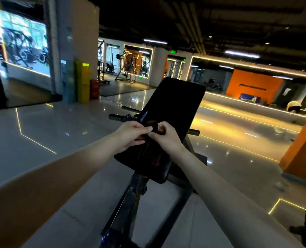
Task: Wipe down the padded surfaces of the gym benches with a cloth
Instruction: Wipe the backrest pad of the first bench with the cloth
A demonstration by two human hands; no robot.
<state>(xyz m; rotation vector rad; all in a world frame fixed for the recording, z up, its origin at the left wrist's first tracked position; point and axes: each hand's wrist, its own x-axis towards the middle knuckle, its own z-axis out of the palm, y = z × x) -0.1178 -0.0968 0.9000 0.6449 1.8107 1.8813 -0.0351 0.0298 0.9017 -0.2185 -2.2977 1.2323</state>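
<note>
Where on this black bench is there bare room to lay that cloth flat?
The near end is crowded: the left hand and right hand both pinch the dark cloth, which hangs over the bench pad there. Beyond the hands, the pad's far half, up to its rounded end, is bare.

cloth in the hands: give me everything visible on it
The cloth is dark, brownish, soft and crumpled. Its top is bunched between the left hand and right hand, both pinching it. The rest hangs in folds in front of the black bench pad. Whether it touches the pad cannot be told; dim light hides its edges.
</note>
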